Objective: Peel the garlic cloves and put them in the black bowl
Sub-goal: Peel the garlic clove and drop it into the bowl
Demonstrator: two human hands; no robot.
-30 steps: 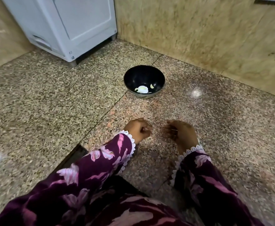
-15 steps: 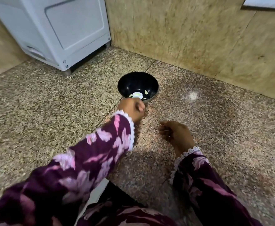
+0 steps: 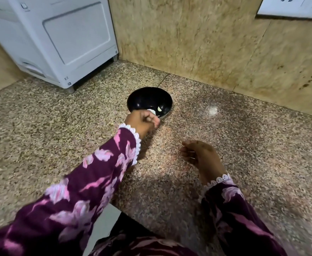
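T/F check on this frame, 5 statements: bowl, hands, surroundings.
1. The black bowl stands on the speckled floor. True.
2. The bowl is empty. False: pale garlic pieces lie inside it.
3. The left hand is at the bowl's near rim, fingers curled. True.
4. The right hand reaches into the bowl. False: it is over the floor, apart from the bowl.
5. A white appliance stands to the right of the bowl. False: it is behind and to the left.
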